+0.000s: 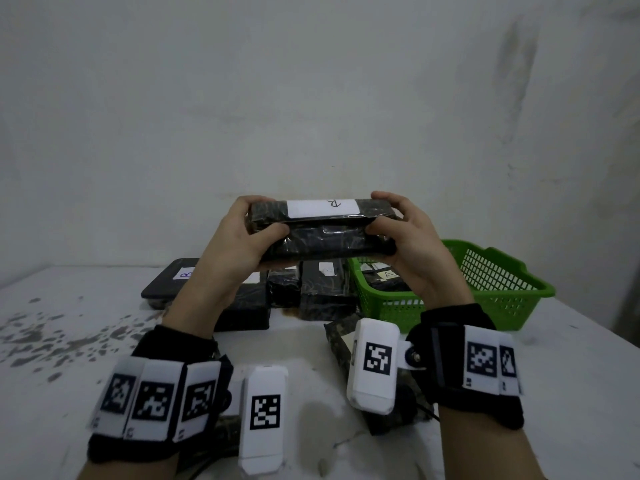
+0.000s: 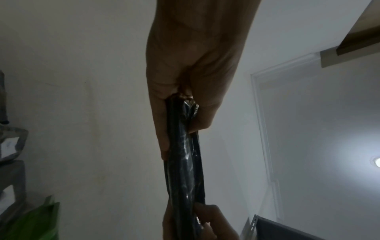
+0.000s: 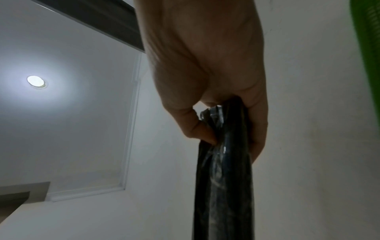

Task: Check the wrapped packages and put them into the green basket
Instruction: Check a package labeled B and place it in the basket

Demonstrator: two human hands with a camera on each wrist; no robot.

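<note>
Wrist bands with square coded markers sit closest to the head camera, and beyond them both hands hold 1 wrapped package point(image 1: 322, 230) up in the air above the table point(image 1: 86, 341). The left hand point(image 1: 242, 237) grips its left end and the right hand point(image 1: 408, 244) grips its right end, thumbs on the near face and fingers curled over the far edge; both wrist views confirm the dark glossy wrap pinched between thumb and fingers. A white label point(image 1: 322, 207) on the top face reads as a single letter, seen upside down. The package is raised and tilted toward the person, which suggests it is being checked rather than carried yet. To the right stands the green basket point(image 1: 512, 292), and at least 1 labelled package point(image 1: 384, 280) already lies inside it, so some of the work appears done. On the table behind the hands, about 4 more dark packages point(image 1: 318, 289) wait in a row, and another point(image 1: 341, 344) lies near, partly hidden by the right wrist; the exact count cannot be told. Judging by this, the task looks to be in an early-to-middle stage: the held package needs placing in the basket, and the rest need checking and moving.
</note>
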